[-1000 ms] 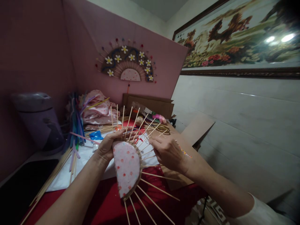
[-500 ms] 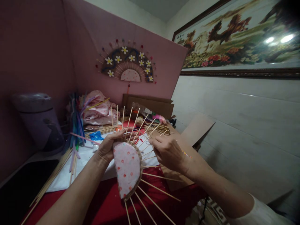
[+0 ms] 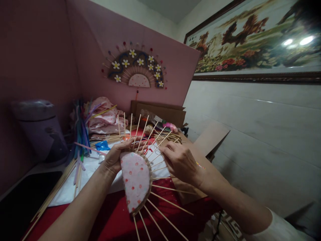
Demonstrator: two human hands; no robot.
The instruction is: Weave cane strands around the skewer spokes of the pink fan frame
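Note:
A half-round piece (image 3: pixel 135 182) covered in pale cloth with red dots is tilted, its flat edge to the left. Thin wooden sticks (image 3: pixel 172 199) fan out from its cord-wrapped curved edge. My left hand (image 3: pixel 117 154) grips the upper end of the piece, its fingers reaching behind the upper sticks. On the right side, my right hand (image 3: pixel 179 162) is closed at the sticks, thumb and forefinger pinched near their outer part. What lies between those fingertips is too small to make out.
Bundled sticks (image 3: pixel 56 190), colored pipe cleaners (image 3: pixel 81 130) and a blue packet (image 3: pixel 102 145) lie left. Behind are pink cloth (image 3: pixel 102 117), a twine ball (image 3: pixel 148 130) and cardboard (image 3: pixel 160 112). A flowered fan (image 3: pixel 136 68) hangs on the pink panel.
My right hand has shifted very slightly and its wrist has turned a little. My left hand and the half-round piece look almost unchanged.

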